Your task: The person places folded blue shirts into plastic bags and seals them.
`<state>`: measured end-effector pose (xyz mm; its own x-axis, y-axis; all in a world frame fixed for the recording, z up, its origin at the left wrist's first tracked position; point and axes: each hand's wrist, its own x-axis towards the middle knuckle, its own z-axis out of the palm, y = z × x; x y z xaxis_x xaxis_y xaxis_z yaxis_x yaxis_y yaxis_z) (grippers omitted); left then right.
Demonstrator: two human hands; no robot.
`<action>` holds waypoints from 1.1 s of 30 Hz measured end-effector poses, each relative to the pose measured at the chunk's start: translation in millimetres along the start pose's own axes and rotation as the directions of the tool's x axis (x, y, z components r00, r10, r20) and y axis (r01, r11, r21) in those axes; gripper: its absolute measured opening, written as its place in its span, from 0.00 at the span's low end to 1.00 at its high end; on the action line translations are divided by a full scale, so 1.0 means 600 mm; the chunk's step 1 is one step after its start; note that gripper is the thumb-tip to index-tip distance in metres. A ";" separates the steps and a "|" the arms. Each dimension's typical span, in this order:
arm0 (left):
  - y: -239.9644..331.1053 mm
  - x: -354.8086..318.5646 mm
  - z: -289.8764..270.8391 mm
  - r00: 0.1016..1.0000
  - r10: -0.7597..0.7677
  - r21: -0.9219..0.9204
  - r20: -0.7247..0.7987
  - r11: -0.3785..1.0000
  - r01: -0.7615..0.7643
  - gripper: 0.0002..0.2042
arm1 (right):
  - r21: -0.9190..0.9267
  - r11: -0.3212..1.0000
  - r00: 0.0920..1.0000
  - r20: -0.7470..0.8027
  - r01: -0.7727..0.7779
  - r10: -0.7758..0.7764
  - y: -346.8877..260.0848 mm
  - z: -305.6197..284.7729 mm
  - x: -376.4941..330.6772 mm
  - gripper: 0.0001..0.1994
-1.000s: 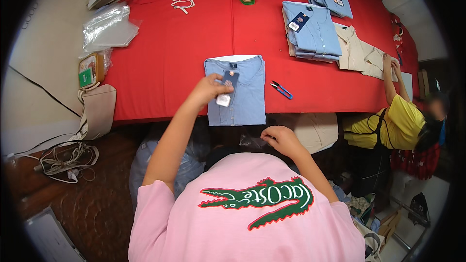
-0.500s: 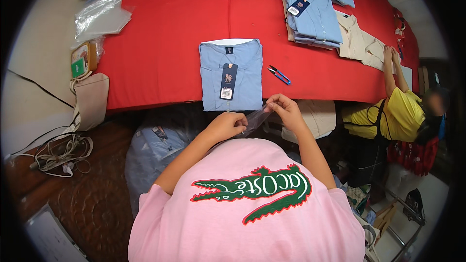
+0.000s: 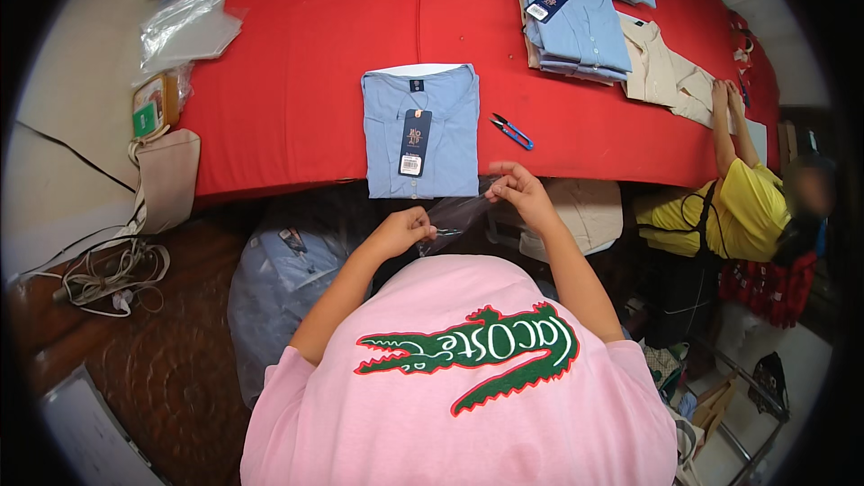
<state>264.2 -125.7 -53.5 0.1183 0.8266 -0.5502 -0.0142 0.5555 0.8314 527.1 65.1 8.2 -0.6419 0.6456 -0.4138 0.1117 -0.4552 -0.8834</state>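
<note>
A clear plastic bag [image 3: 457,216] is stretched between my two hands, just in front of the table edge. My left hand [image 3: 407,229] is closed on its lower left part. My right hand [image 3: 519,191] pinches the bag's upper right end. Beyond them a folded light blue shirt [image 3: 382,144] lies on the red-covered table, its front edge at the table's edge. A dark hang tag [image 3: 415,142] with a white label rests on the shirt. To the shirt's right are blue-handled thread snips [image 3: 513,131].
Stacked folded blue shirts [image 3: 585,36] and beige garments [image 3: 652,63] lie at the right. Several flat clear bags [image 3: 189,31] hang over the left table edge. A co-worker in yellow [image 3: 711,207] reaches onto the table at far right. A large bag of shirts [image 3: 288,279] stands below.
My hands have drawn slightly farther apart, the left moving left and the right shifting up a little. The bag between them shows more spread out.
</note>
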 end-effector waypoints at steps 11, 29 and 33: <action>0.043 -0.030 -0.033 0.912 0.238 0.417 -0.334 0.905 -0.084 0.13 | -0.417 0.894 0.986 0.049 0.166 -0.161 -0.026 -0.004 0.048 0.07; 0.086 -0.075 -0.071 0.587 0.464 0.679 -0.663 0.703 0.212 0.07 | -0.338 0.937 0.960 -0.219 0.092 -0.173 0.022 0.081 0.104 0.04; 0.090 -0.065 -0.093 0.551 0.486 0.694 -0.678 0.669 0.264 0.07 | -0.454 0.867 0.917 -0.221 0.206 -0.333 0.023 0.098 0.093 0.05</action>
<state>203.7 -122.7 8.5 -0.6151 0.7869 0.0482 0.7112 0.5275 0.4647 448.0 58.7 -14.1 -0.4579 0.8789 -0.1334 0.3092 0.0167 -0.9509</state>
